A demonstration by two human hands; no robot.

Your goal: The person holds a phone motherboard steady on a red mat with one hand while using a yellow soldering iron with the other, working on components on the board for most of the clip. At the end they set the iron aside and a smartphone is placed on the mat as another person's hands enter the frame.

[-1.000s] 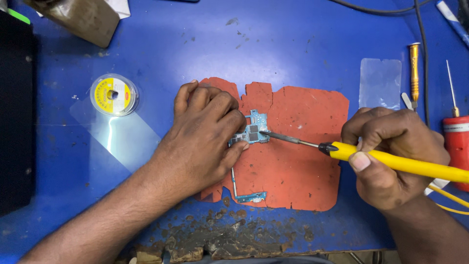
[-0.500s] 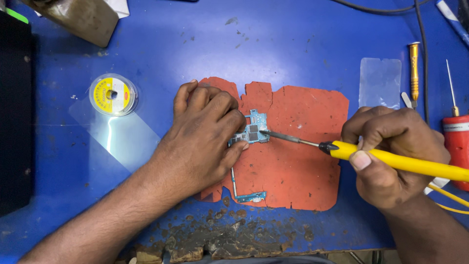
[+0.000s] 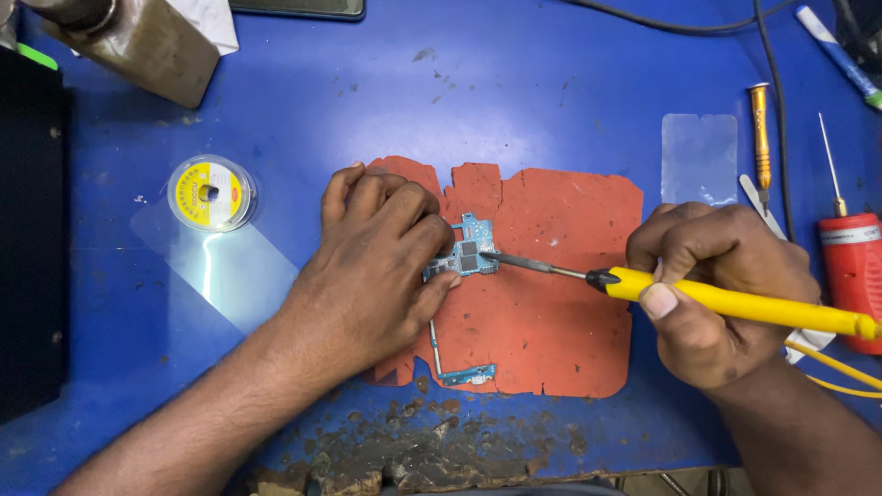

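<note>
A small blue-green circuit board point(image 3: 469, 248) lies on a worn red mat point(image 3: 551, 321) in the middle of the blue bench. My left hand point(image 3: 377, 266) presses down on the board's left side, fingertips pinching its edge. My right hand point(image 3: 717, 285) grips a yellow-handled soldering iron point(image 3: 735, 303), whose metal tip point(image 3: 501, 260) touches the board near a dark chip. A thin strip runs from the board down to a smaller board piece point(image 3: 469, 374) at the mat's lower edge.
A solder wire spool point(image 3: 211, 191) and a clear film sheet point(image 3: 216, 266) lie at left. A clear screen protector point(image 3: 698, 156), a gold screwdriver point(image 3: 759, 129) and a red bottle with needle tip point(image 3: 850, 266) sit at right. A brown container point(image 3: 138, 41) stands top left. Burnt bench edge point(image 3: 413, 455) below.
</note>
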